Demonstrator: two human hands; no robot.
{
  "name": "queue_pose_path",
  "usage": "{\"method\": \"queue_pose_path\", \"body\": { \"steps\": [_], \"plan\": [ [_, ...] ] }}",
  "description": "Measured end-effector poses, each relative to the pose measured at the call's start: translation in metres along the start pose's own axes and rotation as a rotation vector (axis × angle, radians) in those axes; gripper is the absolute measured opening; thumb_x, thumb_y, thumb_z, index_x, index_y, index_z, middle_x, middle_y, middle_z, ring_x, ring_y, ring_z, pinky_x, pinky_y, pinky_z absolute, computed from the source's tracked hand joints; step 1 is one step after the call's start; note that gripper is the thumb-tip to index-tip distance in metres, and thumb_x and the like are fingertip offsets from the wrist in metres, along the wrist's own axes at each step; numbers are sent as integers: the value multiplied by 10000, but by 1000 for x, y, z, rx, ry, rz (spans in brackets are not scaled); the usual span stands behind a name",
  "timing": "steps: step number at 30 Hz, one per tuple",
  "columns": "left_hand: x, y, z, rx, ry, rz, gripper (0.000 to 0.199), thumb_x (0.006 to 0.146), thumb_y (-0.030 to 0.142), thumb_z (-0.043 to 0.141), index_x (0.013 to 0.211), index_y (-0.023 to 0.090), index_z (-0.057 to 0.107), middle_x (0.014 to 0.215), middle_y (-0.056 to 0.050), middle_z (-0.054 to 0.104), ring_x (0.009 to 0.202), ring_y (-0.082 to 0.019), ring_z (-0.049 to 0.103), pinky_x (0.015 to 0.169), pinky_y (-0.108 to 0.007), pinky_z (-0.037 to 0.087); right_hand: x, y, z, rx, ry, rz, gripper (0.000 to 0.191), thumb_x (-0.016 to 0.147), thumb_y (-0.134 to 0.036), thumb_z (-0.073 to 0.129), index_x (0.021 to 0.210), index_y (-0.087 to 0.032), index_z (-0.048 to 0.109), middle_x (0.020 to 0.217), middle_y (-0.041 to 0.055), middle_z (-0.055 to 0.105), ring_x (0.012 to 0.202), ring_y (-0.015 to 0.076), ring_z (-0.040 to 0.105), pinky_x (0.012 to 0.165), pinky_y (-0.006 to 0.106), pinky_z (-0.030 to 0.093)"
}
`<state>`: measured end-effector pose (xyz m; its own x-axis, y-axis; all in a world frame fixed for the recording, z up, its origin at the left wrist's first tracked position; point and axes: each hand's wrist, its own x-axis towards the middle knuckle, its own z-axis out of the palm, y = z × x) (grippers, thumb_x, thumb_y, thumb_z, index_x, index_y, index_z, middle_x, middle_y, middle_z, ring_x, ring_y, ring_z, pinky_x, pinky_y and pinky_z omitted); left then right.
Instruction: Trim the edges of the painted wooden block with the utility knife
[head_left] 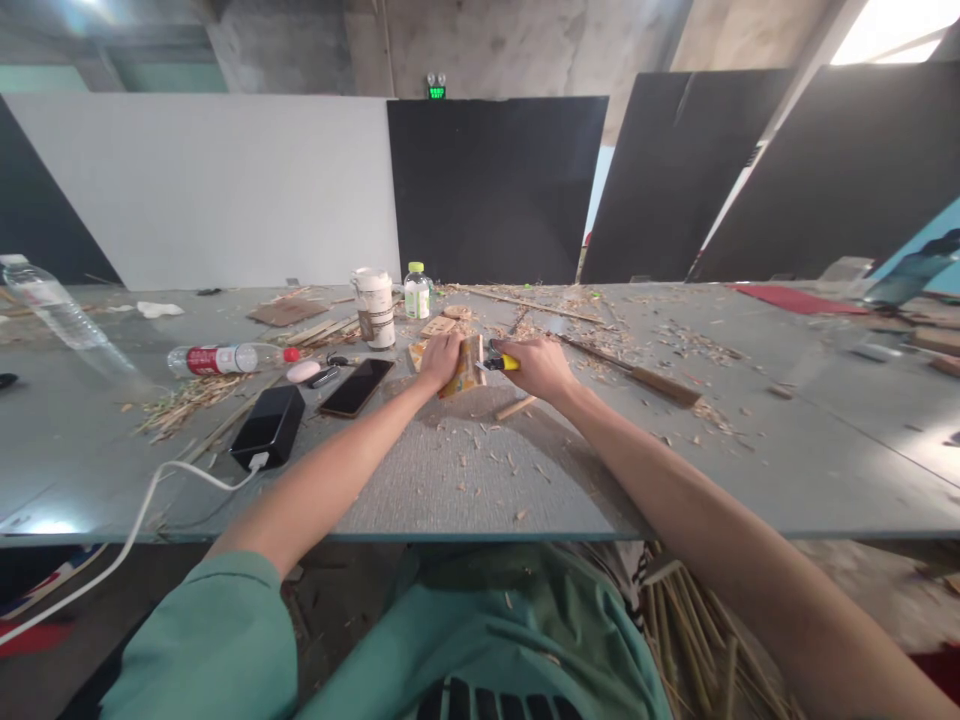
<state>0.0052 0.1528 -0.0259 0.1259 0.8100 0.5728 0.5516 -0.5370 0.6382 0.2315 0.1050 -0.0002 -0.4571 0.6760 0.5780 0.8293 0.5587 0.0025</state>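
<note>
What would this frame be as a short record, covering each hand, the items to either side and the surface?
Left hand: gripping an orange-brown, pale-edged block
Right hand: holding a yellow-and-black cutter, metal blade toward the block's pale edge
Left side: flat black rectangular phone; clear plastic bottle with red label and red cap, lying down
Right side: long tool with brown wooden handle
Surface: grey table, strewn with pale shavings

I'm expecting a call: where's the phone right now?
In the head view, the phone lies on the table left of centre, between the black box and the left hand.
</note>
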Motion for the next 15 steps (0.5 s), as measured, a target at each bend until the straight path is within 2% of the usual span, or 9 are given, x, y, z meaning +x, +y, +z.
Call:
{"method": "queue_pose_path", "body": {
  "steps": [4,8,15],
  "plan": [
    [-7,15,4,49,-36,9,374,1012,220,424,642,228,474,721,-64,619,872,-267,624,884,-393,469,-4,2,-1,-13,48,-12,224,963,-271,575,959,-232,795,897,70,796,785,193,665,657,303,360],
    [-12,27,9,62,-38,7,437,1030,212,378,595,229,415,659,-58,566,749,-233,578,798,-381,439,-7,6,0,-36,119,49,280,1001,-281,536,892,-204,783,887,91,794,797,196,667,679,304,358],
    [-8,23,14,41,-26,-13,420,1038,234,390,624,233,457,690,-60,600,801,-243,599,830,-384,467,1,9,8,-68,196,211,252,977,-240,539,930,-207,784,916,95,814,729,199,670,614,311,297]
  ]
}}
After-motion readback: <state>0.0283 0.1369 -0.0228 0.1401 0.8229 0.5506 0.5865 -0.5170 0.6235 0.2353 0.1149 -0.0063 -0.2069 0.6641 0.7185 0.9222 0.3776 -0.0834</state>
